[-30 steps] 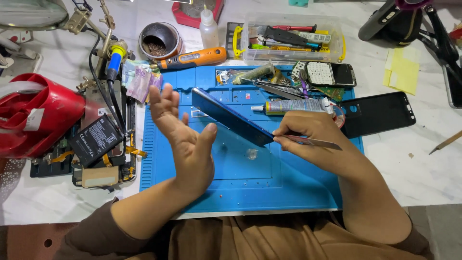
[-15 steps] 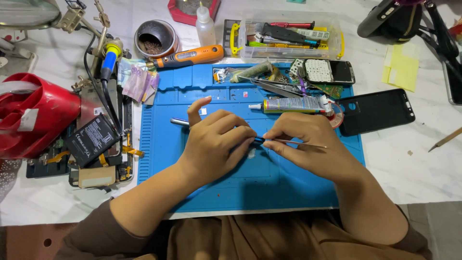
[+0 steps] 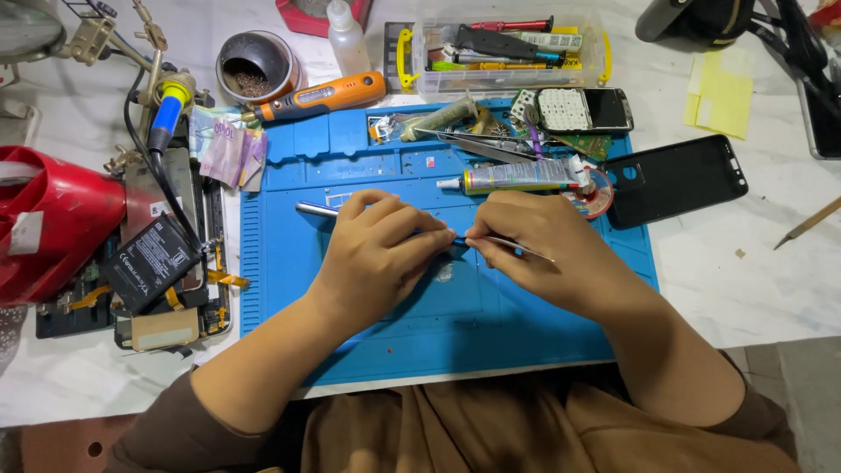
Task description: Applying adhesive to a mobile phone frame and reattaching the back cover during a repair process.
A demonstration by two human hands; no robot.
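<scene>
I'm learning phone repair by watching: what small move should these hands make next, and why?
Probably slide the thin metal tool a little further along the phone's edge: the right hand holds it at that edge while the left hand presses the phone onto the blue mat.

Dark flat phone panel (image 3: 317, 210) with silvery edge, lying on blue mat, mostly covered, thin metal tweezers (image 3: 519, 249) at its edge

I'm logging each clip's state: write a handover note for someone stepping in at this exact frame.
Left hand: lies over a thin phone on the blue mat, pressing it down.
Right hand: grips a slim metal tool, tip toward the phone's edge.
Nearby: glue tube above the hands, black case at right.
Done: phone steadied, tool at its edge.
Left: how far the work has got is hidden under the hands.
</scene>
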